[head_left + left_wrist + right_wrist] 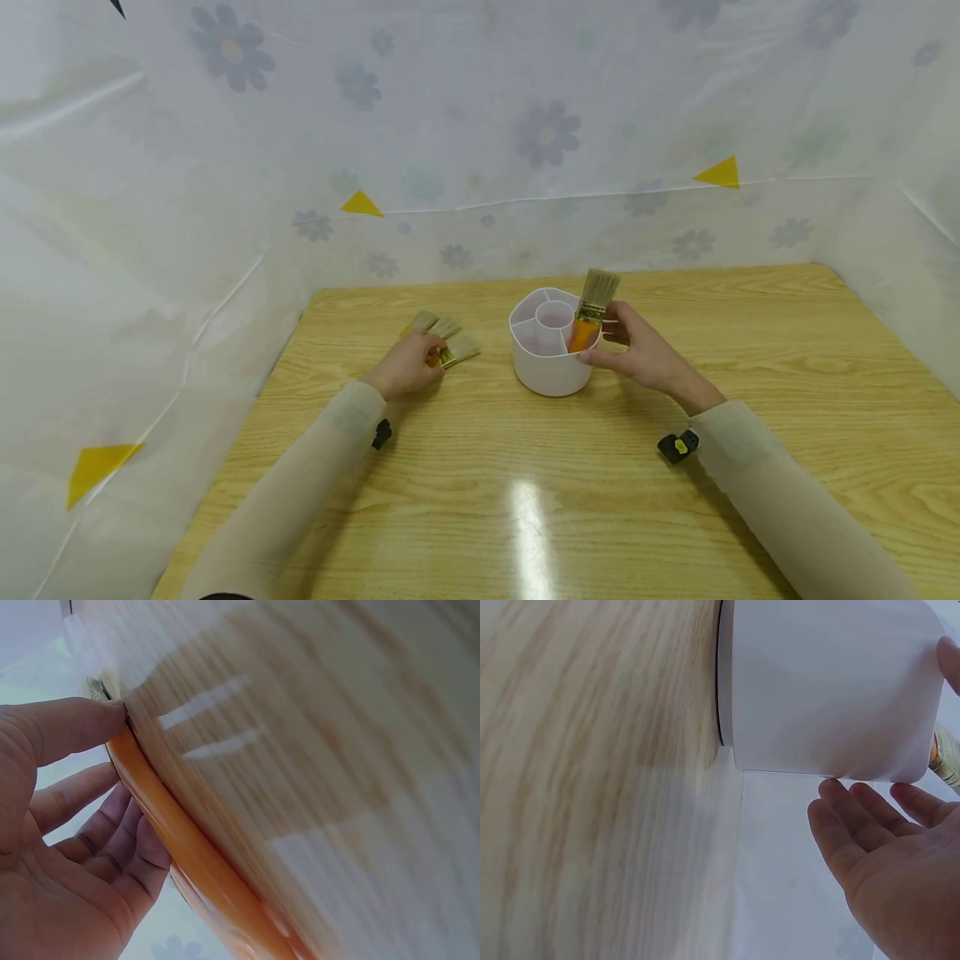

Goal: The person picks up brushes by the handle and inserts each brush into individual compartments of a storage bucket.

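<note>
My left hand [408,364] pinches a flat paintbrush [460,348] between thumb and fingers near its metal band. In the left wrist view, its orange handle [191,851] runs along the tabletop. Two more paintbrushes [435,322] lie just behind that hand, their handles mostly hidden. A white round organizer [552,377] with several compartments stands upright to the right. One paintbrush [597,292] leans in its right compartment, bristles up. My right hand [637,354] holds the organizer's right side, thumb at the rim; in the right wrist view its fingertips [829,787] touch the outer wall.
The wood-grain table [450,500] carries these things towards its back edge. Behind it hangs a pale flowered curtain [465,150], with yellow triangles [363,204] on it, and similar sheeting [112,333] flanks the left side.
</note>
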Motion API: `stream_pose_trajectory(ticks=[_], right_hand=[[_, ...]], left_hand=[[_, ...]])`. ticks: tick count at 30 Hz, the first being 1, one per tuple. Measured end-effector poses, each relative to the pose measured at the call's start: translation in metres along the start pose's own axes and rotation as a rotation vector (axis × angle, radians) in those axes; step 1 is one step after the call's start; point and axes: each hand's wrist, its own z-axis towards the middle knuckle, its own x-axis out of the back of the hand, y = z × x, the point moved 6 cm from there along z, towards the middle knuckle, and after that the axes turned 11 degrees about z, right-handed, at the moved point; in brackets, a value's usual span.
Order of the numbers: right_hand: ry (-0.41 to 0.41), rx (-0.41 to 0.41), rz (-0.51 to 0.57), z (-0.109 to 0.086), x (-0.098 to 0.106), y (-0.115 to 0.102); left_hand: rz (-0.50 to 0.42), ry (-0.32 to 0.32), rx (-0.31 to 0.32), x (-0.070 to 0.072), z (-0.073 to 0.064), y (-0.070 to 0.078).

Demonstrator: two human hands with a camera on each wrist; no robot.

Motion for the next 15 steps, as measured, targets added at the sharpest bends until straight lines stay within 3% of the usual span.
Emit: stream_pose_trajectory(ticks=[15], right_hand=[[0.018,0.028,-0.027,0.0007,0.0003,-0.0018]], left_hand=[[0.014,-0.015,-0.04,-0.0001,0.0001,0.0044]])
